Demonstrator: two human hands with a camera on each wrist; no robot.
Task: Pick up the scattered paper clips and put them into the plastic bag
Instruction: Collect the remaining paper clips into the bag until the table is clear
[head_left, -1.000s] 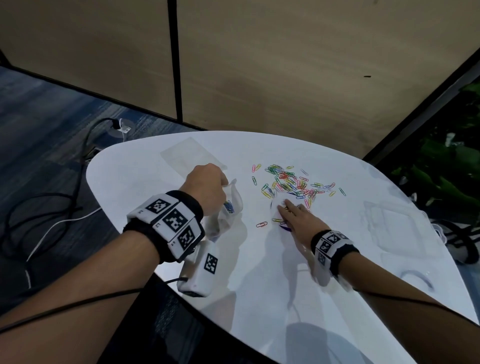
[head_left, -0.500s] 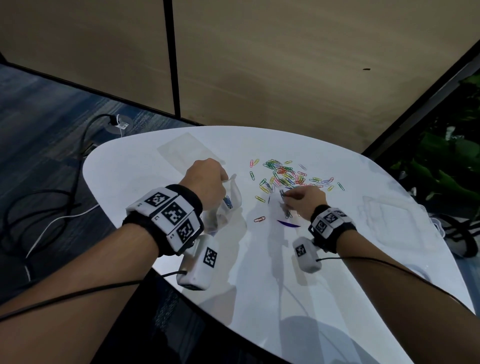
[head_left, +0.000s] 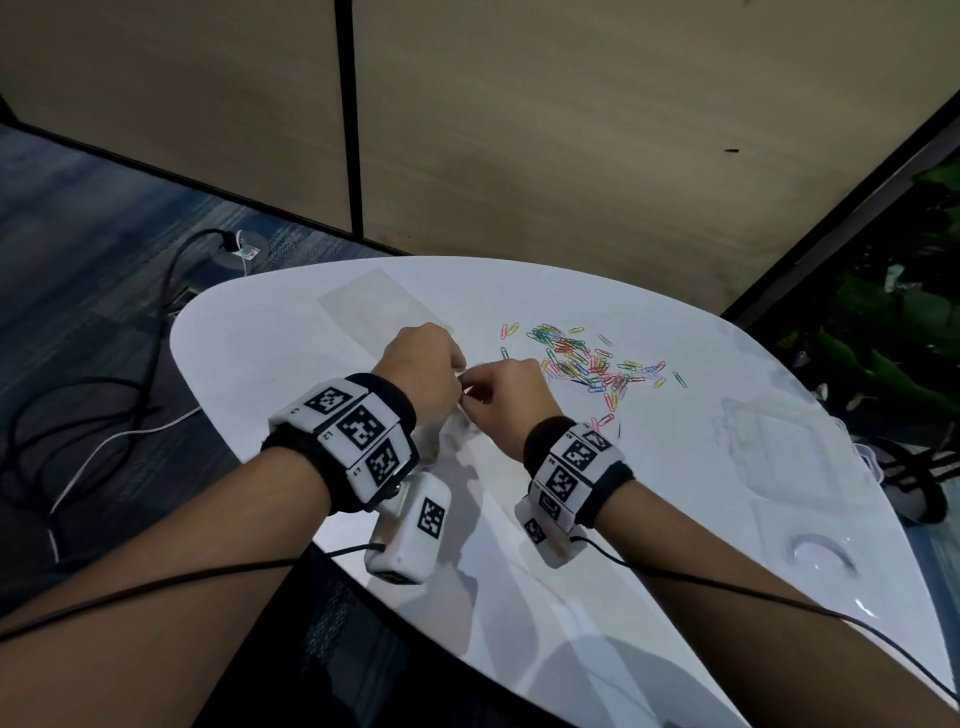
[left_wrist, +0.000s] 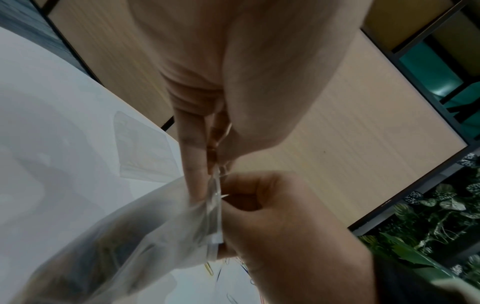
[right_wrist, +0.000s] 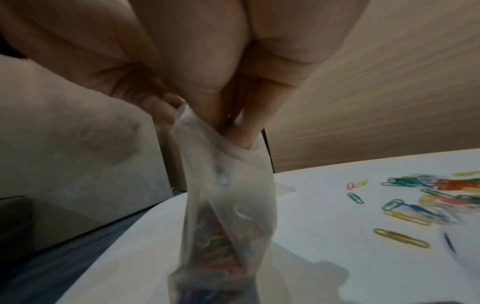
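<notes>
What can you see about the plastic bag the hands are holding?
The plastic bag is small, clear and thin, a bit cloudy. It hangs upright above the white table, mouth at the top. The left hand pinches its rim. The right hand has its fingers poked into the opening. Colourful paper clips already sit inside near the bottom.

Both forearms reach forward from the near edge and converge, the left hand (head_left: 423, 366) and the right hand (head_left: 511, 400) meeting knuckle to knuckle at centre. The left hand's fingers (left_wrist: 193, 156) are curled in a pinch. The right hand's fingertips (right_wrist: 241, 133) are bunched together, pointing down. Each wrist wears a marker-covered band.
</notes>
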